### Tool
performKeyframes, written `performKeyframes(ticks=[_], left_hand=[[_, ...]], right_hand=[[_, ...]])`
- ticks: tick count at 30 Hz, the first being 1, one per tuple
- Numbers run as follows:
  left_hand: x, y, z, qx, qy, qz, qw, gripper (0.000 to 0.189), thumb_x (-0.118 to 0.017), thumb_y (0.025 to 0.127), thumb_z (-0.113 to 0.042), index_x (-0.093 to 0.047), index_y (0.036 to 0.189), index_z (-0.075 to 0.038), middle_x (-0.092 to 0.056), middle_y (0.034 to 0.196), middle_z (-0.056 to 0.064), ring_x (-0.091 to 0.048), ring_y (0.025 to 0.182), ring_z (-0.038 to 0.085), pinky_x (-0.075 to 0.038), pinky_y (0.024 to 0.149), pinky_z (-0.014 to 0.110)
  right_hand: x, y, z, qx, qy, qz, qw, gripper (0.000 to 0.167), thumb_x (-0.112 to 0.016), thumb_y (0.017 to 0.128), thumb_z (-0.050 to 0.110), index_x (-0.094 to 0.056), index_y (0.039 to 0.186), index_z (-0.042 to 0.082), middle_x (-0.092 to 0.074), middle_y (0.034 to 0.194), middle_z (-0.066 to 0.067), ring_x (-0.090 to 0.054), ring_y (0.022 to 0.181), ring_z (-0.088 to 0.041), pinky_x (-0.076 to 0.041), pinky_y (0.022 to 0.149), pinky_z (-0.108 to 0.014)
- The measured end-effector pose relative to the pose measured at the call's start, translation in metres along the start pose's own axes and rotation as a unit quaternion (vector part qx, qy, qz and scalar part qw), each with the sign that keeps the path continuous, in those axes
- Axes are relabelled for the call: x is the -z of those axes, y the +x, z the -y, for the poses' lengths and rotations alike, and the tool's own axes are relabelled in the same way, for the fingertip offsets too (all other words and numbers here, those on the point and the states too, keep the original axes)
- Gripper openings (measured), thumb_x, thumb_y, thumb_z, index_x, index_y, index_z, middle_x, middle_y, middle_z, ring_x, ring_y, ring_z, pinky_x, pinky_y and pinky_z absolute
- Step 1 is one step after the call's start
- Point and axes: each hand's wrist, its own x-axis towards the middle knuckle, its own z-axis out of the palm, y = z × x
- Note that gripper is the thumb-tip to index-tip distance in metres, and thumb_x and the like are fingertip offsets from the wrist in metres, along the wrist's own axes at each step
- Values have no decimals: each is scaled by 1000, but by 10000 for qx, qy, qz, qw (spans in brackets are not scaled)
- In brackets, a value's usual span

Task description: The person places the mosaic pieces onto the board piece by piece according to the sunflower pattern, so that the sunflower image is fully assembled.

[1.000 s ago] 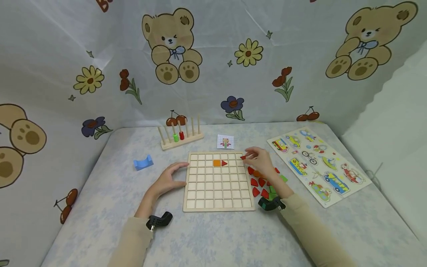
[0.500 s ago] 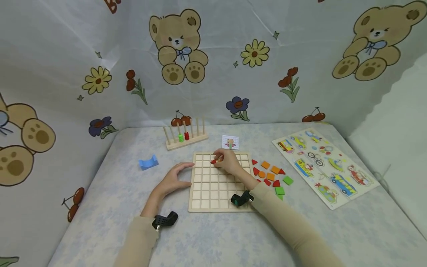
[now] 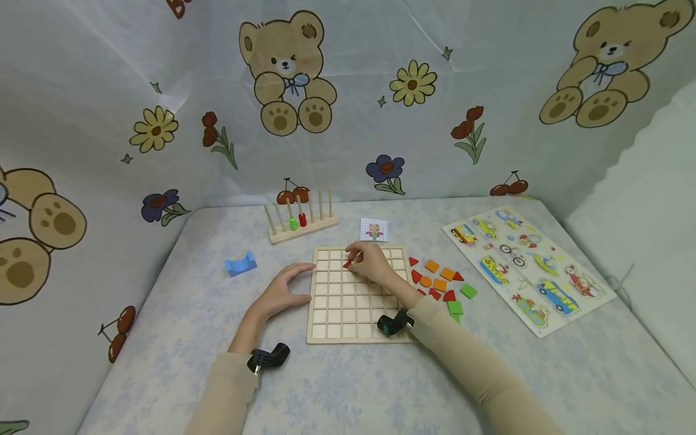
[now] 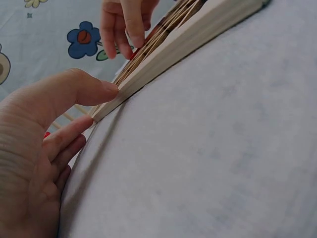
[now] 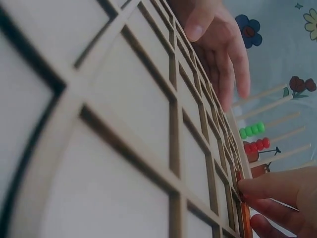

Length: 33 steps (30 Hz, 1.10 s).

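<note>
A wooden grid board (image 3: 334, 314) lies flat at the middle of the table. My left hand (image 3: 280, 293) rests its thumb and fingertips along the board's left edge, the fingers fairly straight. Over the upper part of the grid, my right hand (image 3: 372, 264) pinches a small red triangle piece (image 3: 347, 264) at a cell in the second row. In the right wrist view the thumb touches that red piece down in the grid, with an orange piece (image 5: 246, 218) beside it. The right fingers and palm cover several cells and most of the orange piece in the head view.
Loose red, orange and green pieces (image 3: 440, 284) lie right of the board. Behind it are a small pattern card (image 3: 374, 229) and a peg rack (image 3: 304, 229) with green and red beads. A blue curved block (image 3: 241, 264) stands left; a vehicle picture puzzle (image 3: 524, 269) lies right.
My right hand has moved left from the board's upper right edge with the red triangle, to the grid's second row, and stays there. The left hand keeps its place at the left edge.
</note>
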Motion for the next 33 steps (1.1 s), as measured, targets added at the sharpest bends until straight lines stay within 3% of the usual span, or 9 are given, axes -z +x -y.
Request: performKeyframes(ticks=[8, 14, 19, 23, 29, 33], left_hand=[[-2, 1, 1, -10, -74, -7, 10000, 69, -83, 80, -11, -54, 142, -10, -44, 152, 14, -30, 147, 38, -25, 118, 63], [-1, 1, -1, -52, -6, -12, 10000, 68, -82, 80, -10, -53, 142, -10, -45, 152, 14, -32, 146, 38, -26, 118, 62], [0, 3, -2, -23, -79, -5, 10000, 70, -81, 80, -8, -52, 144, -7, -44, 152, 16, -30, 147, 38, -25, 118, 62], [-2, 4, -2, 66, -69, -30, 9999, 71, -80, 81, -4, -50, 145, -4, -41, 154, 18, -28, 148, 39, -22, 120, 62], [2, -3, -31, 232, -48, 62, 9997, 69, -78, 81, 1, -49, 143, 3, -41, 153, 23, -28, 147, 42, -22, 119, 62], [0, 1, -15, 228, -50, 48, 9997, 71, -79, 81, -1, -48, 144, 0, -40, 154, 21, -27, 148, 41, -21, 120, 62]], right_hand=[[28, -14, -12, 33, 443, -606, 9972, 31, -68, 88, -2, -65, 118, -10, -69, 101, -24, -63, 84, -33, -53, 73, -33], [70, -36, -37, -270, -1, -1116, 9934, 30, -65, 90, -4, -64, 119, -12, -68, 103, -28, -63, 89, -40, -56, 78, -47], [90, -51, -63, -597, -224, -872, 9942, 35, -64, 87, -7, -62, 122, -12, -67, 107, -29, -63, 96, -42, -55, 84, -52], [94, -56, -73, -421, -211, -617, 9970, 40, -66, 83, -9, -61, 123, -13, -67, 109, -30, -64, 96, -42, -56, 84, -53], [89, -55, -77, -356, -395, -591, 9968, 39, -70, 84, -8, -63, 122, -11, -69, 107, -27, -64, 88, -36, -55, 78, -41], [87, -57, -81, -389, -352, -689, 9962, 37, -71, 84, -7, -63, 120, -11, -70, 103, -26, -64, 85, -35, -55, 75, -37]])
